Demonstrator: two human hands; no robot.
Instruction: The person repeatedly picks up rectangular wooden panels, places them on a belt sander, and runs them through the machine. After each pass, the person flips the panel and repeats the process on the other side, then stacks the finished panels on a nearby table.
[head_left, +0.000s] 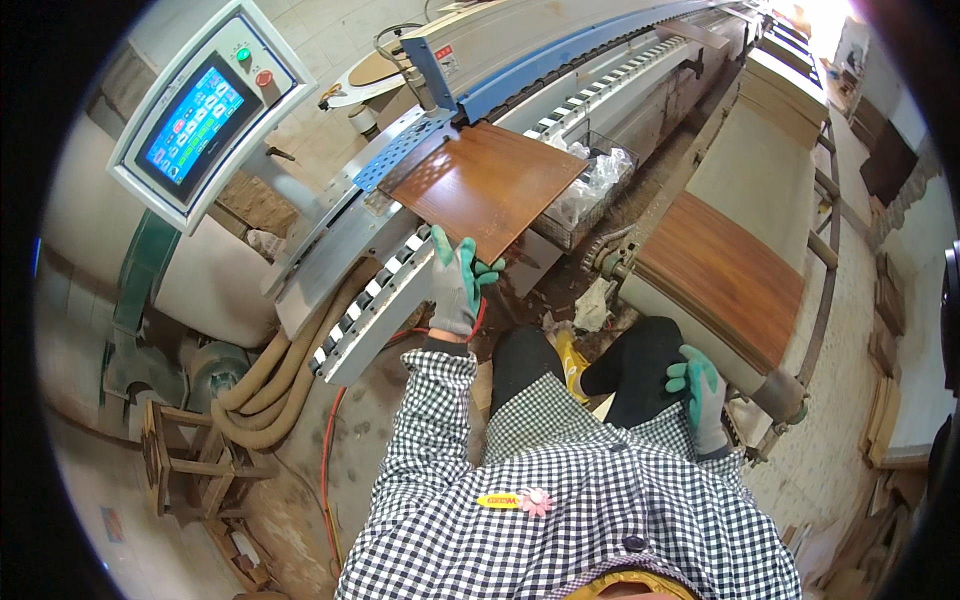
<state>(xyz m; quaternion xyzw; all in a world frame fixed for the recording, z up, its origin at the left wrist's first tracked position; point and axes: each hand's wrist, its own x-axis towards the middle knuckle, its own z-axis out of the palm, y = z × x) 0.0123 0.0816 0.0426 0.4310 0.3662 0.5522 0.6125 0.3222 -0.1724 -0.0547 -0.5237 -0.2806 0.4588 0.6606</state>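
A glossy brown wood-grain panel lies on the infeed of an edge-banding machine, its far edge under the blue guard. At the panel's near corner is my left hand, in a grey and green work glove; its fingers are spread against the edge, and whether they grip it is hard to tell. My right hand, gloved alike, hangs by my right thigh with fingers apart and holds nothing. To its upper right, a second wood-grain panel rests on a belt conveyor.
A control panel with a lit touch screen stands at upper left. A roller rail runs beside ribbed hoses. A wire basket holds clear plastic. A red hose crosses the floor near a wooden stand.
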